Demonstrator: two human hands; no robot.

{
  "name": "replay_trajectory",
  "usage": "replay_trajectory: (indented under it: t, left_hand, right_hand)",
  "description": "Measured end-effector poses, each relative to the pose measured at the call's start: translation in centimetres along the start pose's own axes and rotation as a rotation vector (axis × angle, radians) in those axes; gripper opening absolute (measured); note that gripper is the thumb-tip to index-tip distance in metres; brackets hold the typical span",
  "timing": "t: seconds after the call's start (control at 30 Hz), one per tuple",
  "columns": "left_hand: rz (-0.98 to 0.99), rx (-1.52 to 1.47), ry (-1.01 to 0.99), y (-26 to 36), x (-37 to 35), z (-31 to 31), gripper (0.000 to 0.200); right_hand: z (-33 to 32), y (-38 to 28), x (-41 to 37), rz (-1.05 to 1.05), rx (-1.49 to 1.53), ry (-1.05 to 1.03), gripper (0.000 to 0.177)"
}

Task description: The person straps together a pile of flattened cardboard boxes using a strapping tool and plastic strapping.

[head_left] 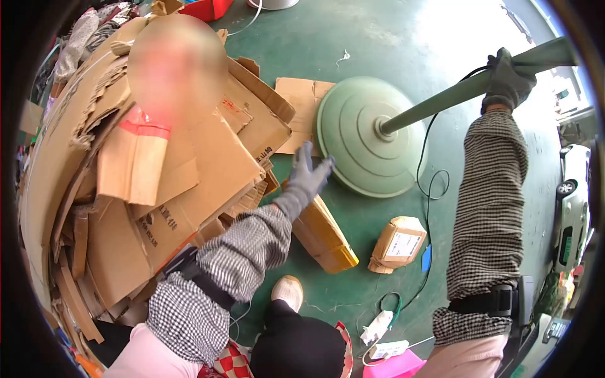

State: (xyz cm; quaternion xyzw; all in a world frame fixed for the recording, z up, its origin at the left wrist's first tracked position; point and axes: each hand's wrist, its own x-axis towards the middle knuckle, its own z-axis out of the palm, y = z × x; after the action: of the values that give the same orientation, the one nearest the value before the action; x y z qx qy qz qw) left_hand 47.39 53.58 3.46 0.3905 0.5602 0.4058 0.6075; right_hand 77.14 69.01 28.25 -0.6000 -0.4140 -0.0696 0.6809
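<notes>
My right hand (508, 80), in a dark grey glove, is wrapped round the green pole (450, 104) of a floor stand, high up at the right. The pole leans up to the right from a wide round green base (359, 135), and its upper end runs out of view. A black cord (430, 195) trails from the pole down to the floor. My left hand (307, 179), in a grey glove, is stretched out with fingers apart just left of the base's rim. Beneath that hand lies a long cardboard box (324, 236) with yellow tape at its end.
A big heap of flattened cardboard (183, 220) fills the left side. A small taped parcel (398, 244) lies on the green floor (353, 296). Near my foot (288, 292) are a white power strip (387, 349) and a pink object (403, 365). A flat cardboard piece (296, 104) touches the base.
</notes>
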Motion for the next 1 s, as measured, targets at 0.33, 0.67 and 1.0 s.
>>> replay_trajectory:
  t: [0.33, 0.67, 1.0]
  left_hand:
    - [-0.127, 0.767, 0.671, -5.9, 10.5, -3.3, 0.074]
    - [0.059, 0.421, 0.317, -14.9, 15.5, -6.6, 0.044]
    - [-0.157, 0.039, 0.377, -6.3, 0.2, 0.4, 0.036]
  right_hand:
    - [2.8, 1.2, 2.1, -0.08, 0.067, -0.004, 0.034]
    - [0.5, 0.1, 2.9, -0.112, 0.038, -0.135, 0.039]
    - [0.0, 1.0, 1.5, -0.01, 0.033, -0.113, 0.058]
